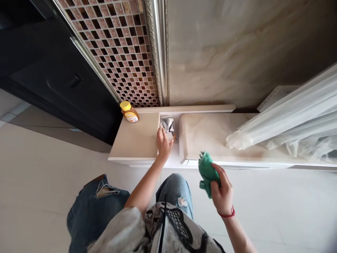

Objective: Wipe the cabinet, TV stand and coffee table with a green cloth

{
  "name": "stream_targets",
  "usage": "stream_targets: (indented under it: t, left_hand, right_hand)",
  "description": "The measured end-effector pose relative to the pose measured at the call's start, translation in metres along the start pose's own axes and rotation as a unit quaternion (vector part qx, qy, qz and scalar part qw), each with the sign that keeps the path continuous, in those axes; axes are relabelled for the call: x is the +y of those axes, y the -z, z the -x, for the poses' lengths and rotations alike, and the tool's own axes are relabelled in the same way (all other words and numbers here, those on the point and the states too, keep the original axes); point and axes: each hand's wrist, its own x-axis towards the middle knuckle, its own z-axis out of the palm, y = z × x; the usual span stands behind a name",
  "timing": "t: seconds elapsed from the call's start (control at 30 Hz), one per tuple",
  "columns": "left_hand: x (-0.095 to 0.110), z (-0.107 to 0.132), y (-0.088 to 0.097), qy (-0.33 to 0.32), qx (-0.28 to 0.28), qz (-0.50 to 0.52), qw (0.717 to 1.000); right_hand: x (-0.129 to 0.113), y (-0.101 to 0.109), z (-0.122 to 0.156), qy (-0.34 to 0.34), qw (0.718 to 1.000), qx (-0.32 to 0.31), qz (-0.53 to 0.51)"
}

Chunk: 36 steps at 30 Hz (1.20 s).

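In the lower recess between the two cabinet tops is a small open box (pixel 171 136) with silver foil packets (pixel 167 123) inside. My left hand (pixel 164 144) reaches down to the box, its fingers and thumb at the near side; part of the grip is hidden. A bunched green cloth (pixel 207 172) with a dark, ragged-looking end is pinched in my right hand (pixel 223 189). That hand is held up in front of the right cabinet top, a red cord around its wrist.
A honey-coloured jar with a yellow lid (pixel 129 111) stands on the left cabinet top (pixel 139 137). White sheer curtain (pixel 276 119) gathers over the right cabinet top (pixel 210 130). Mosaic tile (pixel 118 52) and a marbled panel (pixel 223 52) rise behind. A dark appliance (pixel 52 77) stands left.
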Motion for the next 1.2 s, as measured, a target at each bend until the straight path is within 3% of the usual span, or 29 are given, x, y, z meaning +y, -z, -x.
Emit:
stream_targets:
  t: [0.07, 0.13, 0.27, 0.4, 0.5, 0.57, 0.63, 0.8, 0.87, 0.9, 0.97, 1.1, 1.2]
  left_hand:
    - [-0.024, 0.023, 0.029, -0.039, 0.008, -0.019, 0.999]
    - [-0.051, 0.043, 0.056, -0.048, 0.005, -0.057, 0.997]
    - [-0.095, 0.057, 0.095, -0.024, 0.002, -0.119, 0.993]
    - [-0.113, 0.041, 0.099, -0.018, 0.01, -0.128, 0.992]
    - [-0.117, 0.029, 0.09, -0.033, 0.002, -0.108, 0.994]
    - [-0.12, 0.027, 0.086, -0.042, 0.007, -0.091, 0.995]
    - [-0.122, 0.028, 0.085, -0.052, 0.021, -0.071, 0.996]
    - [-0.121, 0.034, 0.087, -0.071, 0.018, -0.035, 0.997]
    - [-0.12, 0.035, 0.087, -0.081, 0.013, -0.03, 0.996]
    - [-0.121, 0.036, 0.086, -0.087, 0.017, -0.027, 0.996]
    - [-0.123, 0.037, 0.084, -0.096, 0.04, -0.023, 0.994]
    - [-0.134, 0.037, 0.082, -0.124, 0.112, -0.031, 0.985]
    - [-0.138, 0.038, 0.086, -0.146, 0.159, -0.054, 0.975]
  right_hand:
    - [-0.009, -0.014, -0.023, 0.076, 0.988, 0.013, 0.135]
    - [-0.019, -0.036, -0.056, 0.118, 0.959, -0.027, 0.255]
    - [-0.037, -0.064, -0.156, 0.143, 0.916, -0.11, 0.358]
    - [-0.062, -0.056, -0.276, 0.123, 0.916, -0.118, 0.363]
    - [-0.082, -0.05, -0.331, 0.108, 0.922, -0.1, 0.359]
    - [-0.086, -0.048, -0.334, 0.095, 0.925, -0.087, 0.358]
    - [-0.077, -0.046, -0.308, 0.093, 0.924, -0.091, 0.359]
    - [-0.019, -0.031, -0.169, 0.142, 0.911, -0.129, 0.364]
    - [-0.009, -0.03, -0.132, 0.145, 0.911, -0.129, 0.364]
    - [-0.01, -0.032, -0.126, 0.143, 0.911, -0.131, 0.364]
    - [-0.025, -0.041, -0.142, 0.144, 0.908, -0.143, 0.365]
    - [-0.067, -0.056, -0.237, 0.183, 0.897, -0.171, 0.364]
    - [-0.053, -0.032, -0.287, 0.182, 0.903, -0.153, 0.356]
